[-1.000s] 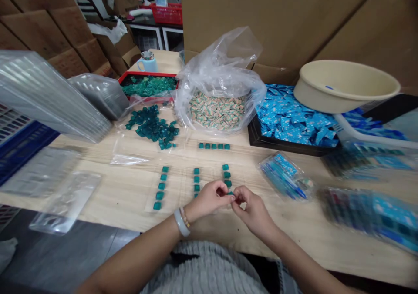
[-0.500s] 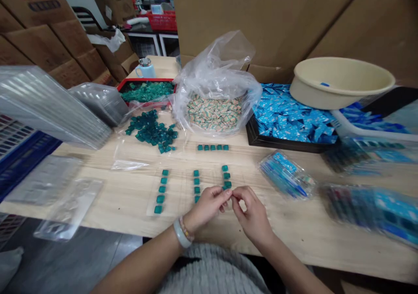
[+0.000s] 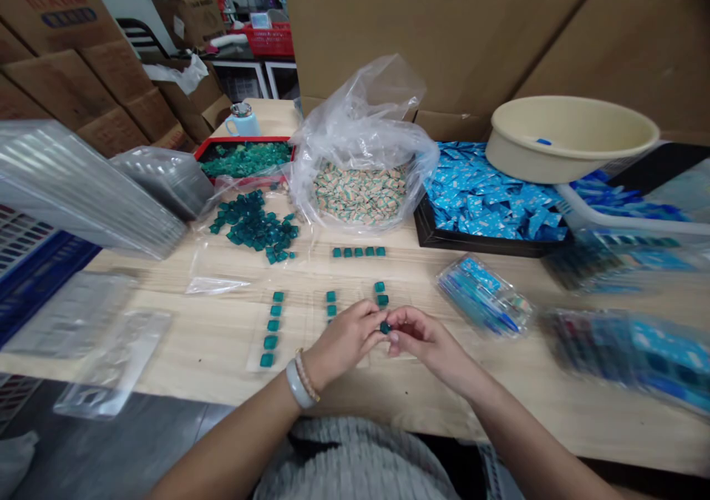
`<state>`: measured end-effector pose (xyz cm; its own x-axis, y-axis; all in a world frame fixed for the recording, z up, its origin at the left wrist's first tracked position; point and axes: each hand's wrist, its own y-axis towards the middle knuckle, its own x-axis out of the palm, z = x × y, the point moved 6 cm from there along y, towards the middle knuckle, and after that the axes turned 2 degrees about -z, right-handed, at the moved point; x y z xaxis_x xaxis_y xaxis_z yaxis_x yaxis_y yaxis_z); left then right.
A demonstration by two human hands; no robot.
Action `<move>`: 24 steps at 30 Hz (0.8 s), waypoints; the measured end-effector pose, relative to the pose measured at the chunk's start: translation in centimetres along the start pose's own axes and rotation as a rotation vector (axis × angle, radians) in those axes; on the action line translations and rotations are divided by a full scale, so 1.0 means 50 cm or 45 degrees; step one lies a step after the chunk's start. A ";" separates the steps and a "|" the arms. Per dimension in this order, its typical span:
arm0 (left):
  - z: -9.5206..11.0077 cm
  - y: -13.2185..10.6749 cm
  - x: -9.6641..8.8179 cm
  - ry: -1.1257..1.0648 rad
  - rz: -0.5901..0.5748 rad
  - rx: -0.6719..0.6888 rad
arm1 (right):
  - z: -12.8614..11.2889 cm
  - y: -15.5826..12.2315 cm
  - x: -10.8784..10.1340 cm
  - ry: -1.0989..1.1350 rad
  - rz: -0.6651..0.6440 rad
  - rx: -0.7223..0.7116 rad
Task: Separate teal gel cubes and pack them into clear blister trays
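My left hand point(image 3: 348, 341) and my right hand point(image 3: 427, 337) meet over the right-hand column of teal squares, their fingers closed together. Between the fingertips shows one dark teal square piece point(image 3: 384, 328), pinched from both sides. Just beyond my fingers, two teal squares point(image 3: 381, 294) of that column lie visible; my hands hide whatever is below. A middle column of teal squares point(image 3: 331, 303) is partly covered by my left hand. Farther left, a full column of teal squares point(image 3: 271, 325) rests on clear plastic. A short row of teal squares point(image 3: 359, 252) lies crosswise behind.
Loose teal squares point(image 3: 252, 223) are heaped at the back left, near a red-rimmed tray point(image 3: 244, 139). A clear bag point(image 3: 360, 141) holds small printed packets. At right are a black tray point(image 3: 488, 245) of blue sachets, a cream basin point(image 3: 571, 152) and filled clear packs point(image 3: 482, 296). Clear trays point(image 3: 83, 189) stand left.
The teal square piece now shows between my fingertips, where it was hidden before. My left hand has turned knuckles-up, and the camera view has shifted slightly.
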<state>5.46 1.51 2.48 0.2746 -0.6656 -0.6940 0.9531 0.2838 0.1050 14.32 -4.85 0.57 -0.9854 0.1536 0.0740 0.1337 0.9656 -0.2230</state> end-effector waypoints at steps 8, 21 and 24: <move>0.013 0.006 -0.028 0.069 0.094 0.093 | -0.009 0.010 0.010 0.275 -0.096 0.161; -0.035 0.014 -0.008 -0.779 0.006 -0.319 | 0.004 0.005 0.005 0.084 0.212 -0.042; -0.055 0.014 0.043 -1.462 -0.018 -0.656 | -0.007 0.000 -0.002 -0.240 0.274 -0.192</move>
<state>6.39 2.17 -0.88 0.4632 -0.8129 0.3530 0.8679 0.3353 -0.3666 14.46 -4.79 0.91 -0.9331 0.3298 -0.1435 0.3416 0.9375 -0.0663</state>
